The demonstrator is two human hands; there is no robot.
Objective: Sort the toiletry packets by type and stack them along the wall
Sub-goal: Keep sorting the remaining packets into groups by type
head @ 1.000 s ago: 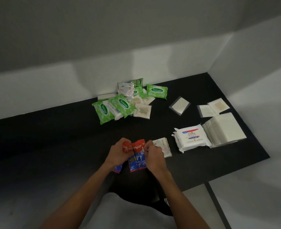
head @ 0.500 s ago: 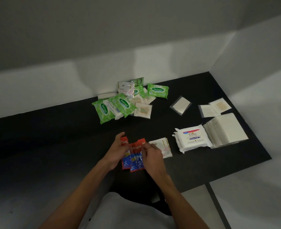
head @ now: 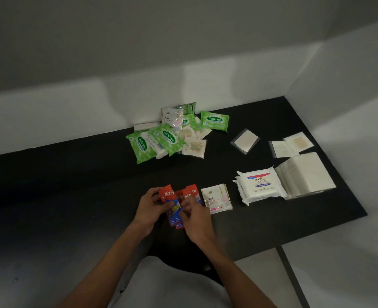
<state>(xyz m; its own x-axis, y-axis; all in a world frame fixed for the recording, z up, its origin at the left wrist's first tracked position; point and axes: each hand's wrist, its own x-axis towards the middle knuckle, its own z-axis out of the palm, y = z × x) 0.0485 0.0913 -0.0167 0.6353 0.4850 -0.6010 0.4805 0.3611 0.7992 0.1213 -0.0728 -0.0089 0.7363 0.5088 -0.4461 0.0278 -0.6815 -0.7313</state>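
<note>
The black worktop (head: 72, 185) runs under the pale wall (head: 72, 112), and the white Dove pack stack (head: 261, 185) serves as the marker for everything else. Touching its right side sits a taller pile of plain white packets (head: 308, 174). Behind it and well to the left, against the wall, is an unsorted heap of green wipe packs (head: 168, 138) mixed with small sachets. Behind it, nearer, lie a few flat clear sachets (head: 245, 140). Just left of it lies a small Dove sachet (head: 215, 198), and just left of that are the red toothpaste sachets (head: 189, 194). A second ago both hands bunched these sachets tight together. Now they are fanned out, one raised apart from the rest, so it looks like they are being squared into one type pile, with the heap at the wall yet to sort. The left hand (head: 149, 207) has its fingers curled round the raised sachet, thumb across its front. The right hand (head: 197, 216), a little blurred, appears to pinch the blue lower ends of the others, its fingers bent over them and partly hiding them.
</note>
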